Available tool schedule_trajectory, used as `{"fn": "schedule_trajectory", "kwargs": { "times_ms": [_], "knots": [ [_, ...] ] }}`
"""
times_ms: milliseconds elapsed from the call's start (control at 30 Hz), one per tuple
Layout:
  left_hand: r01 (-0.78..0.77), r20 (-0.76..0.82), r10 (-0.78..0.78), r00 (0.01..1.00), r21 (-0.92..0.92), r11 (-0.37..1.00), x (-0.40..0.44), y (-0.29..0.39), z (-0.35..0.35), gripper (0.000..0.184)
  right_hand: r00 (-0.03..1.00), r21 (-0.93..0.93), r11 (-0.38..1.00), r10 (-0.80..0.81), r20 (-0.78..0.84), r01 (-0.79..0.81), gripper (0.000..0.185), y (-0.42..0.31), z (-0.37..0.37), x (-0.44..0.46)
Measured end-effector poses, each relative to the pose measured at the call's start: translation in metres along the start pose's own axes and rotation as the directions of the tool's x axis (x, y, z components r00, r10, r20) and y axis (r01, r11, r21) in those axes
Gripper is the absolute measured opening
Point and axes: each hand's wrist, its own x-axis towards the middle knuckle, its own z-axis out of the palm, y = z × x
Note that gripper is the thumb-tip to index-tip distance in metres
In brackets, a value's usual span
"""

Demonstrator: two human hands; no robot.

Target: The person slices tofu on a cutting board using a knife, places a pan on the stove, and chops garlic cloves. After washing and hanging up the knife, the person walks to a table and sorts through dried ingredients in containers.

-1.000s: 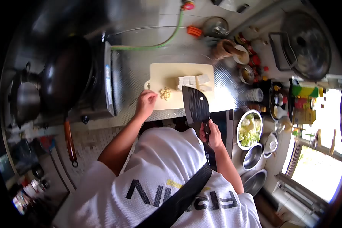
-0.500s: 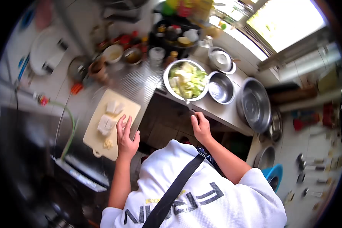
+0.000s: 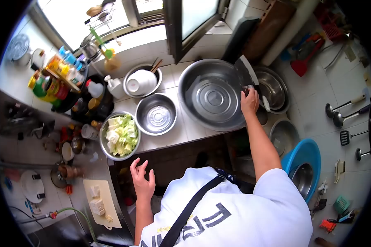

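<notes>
My right hand (image 3: pixel 250 100) is closed around the handle of the cleaver (image 3: pixel 246 71), whose blade points up and away over the right rim of the large metal basin (image 3: pixel 210 95). My left hand (image 3: pixel 143 180) hangs in the air with its fingers apart and nothing in it. It is below the bowl of chopped cabbage (image 3: pixel 121 136) and to the right of the cutting board (image 3: pixel 106 196). On that board lie white tofu blocks (image 3: pixel 97 205) and a small heap of chopped garlic (image 3: pixel 109 219).
A smaller metal bowl (image 3: pixel 156 114) and a bowl with white dishes (image 3: pixel 143 81) stand left of the basin. More metal bowls (image 3: pixel 270 89) are at its right. A blue tub (image 3: pixel 306 164) is low on the right. Bottles (image 3: pixel 49 87) crowd the left corner.
The view has swung right, from the cutting board to the basins. My right hand has carried the cleaver to the large basin's right rim. My left hand has moved away from the board.
</notes>
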Motion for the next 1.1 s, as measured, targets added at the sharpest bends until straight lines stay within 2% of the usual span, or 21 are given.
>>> {"fn": "schedule_trajectory", "kwargs": {
  "times_ms": [33,100,200,233,300,333,500,600,700,833,967,1000,1067,1100],
  "knots": [
    [-0.012,0.020,0.012,1.000,0.005,1.000,0.008,0.012,0.013,0.040,0.997,-0.044,0.996,0.077,0.009,-0.077,0.031,0.011,-0.009,0.013],
    [-0.027,0.039,0.027,0.999,0.010,1.000,0.024,0.033,0.038,0.039,0.997,-0.046,0.996,0.074,-0.030,-0.076,0.031,0.049,-0.004,0.031],
    [-0.067,0.082,0.068,0.994,-0.014,0.998,0.048,0.059,0.066,0.037,0.987,0.130,0.991,0.011,0.160,-0.032,0.030,0.051,-0.001,0.033],
    [-0.073,0.105,0.073,0.992,-0.011,0.997,0.055,0.065,0.073,0.036,0.969,0.212,0.977,-0.078,0.236,0.027,0.030,0.046,0.006,0.027],
    [-0.119,0.140,0.115,0.983,0.020,0.993,0.071,0.079,0.084,0.035,0.887,0.218,0.963,-0.238,0.395,0.161,0.033,0.036,0.023,0.013],
    [-0.140,0.156,0.133,0.979,0.031,0.990,0.079,0.084,0.091,0.036,0.850,0.236,0.958,-0.255,0.461,0.160,0.034,0.025,0.027,0.004],
    [-0.197,0.216,0.189,0.958,0.016,0.980,0.106,0.100,0.112,0.035,0.721,0.183,0.980,-0.180,0.670,0.075,0.038,0.009,0.068,-0.026],
    [-0.193,0.259,0.187,0.948,-0.002,0.981,0.117,0.101,0.114,0.034,0.656,0.273,0.960,-0.248,0.713,0.066,0.040,0.006,0.072,-0.034],
    [-0.204,0.277,0.205,0.939,-0.031,0.978,0.129,0.094,0.114,0.033,0.616,0.463,0.852,-0.233,0.752,-0.244,0.040,0.005,0.074,-0.026],
    [-0.234,0.292,0.246,0.924,-0.074,0.969,0.148,0.076,0.109,0.031,0.670,0.415,0.793,-0.013,0.742,-0.445,0.032,0.012,0.083,-0.011],
    [-0.240,0.327,0.274,0.904,-0.141,0.961,0.173,0.066,0.106,0.029,0.478,0.141,0.773,0.229,0.848,-0.619,0.035,0.009,0.063,0.015],
    [-0.243,0.342,0.281,0.897,-0.151,0.958,0.179,0.063,0.105,0.029,0.519,0.129,0.832,0.207,0.830,-0.539,0.035,0.009,0.056,0.024],
    [-0.257,0.355,0.300,0.885,-0.163,0.953,0.191,0.062,0.104,0.027,0.726,0.240,0.932,0.035,0.687,-0.272,0.034,-0.006,0.013,0.047],
    [-0.304,0.331,0.348,0.877,-0.177,0.936,0.197,0.059,0.106,0.027,0.798,0.268,0.956,-0.066,0.599,-0.122,0.033,-0.017,-0.015,0.058]
  ]
}}
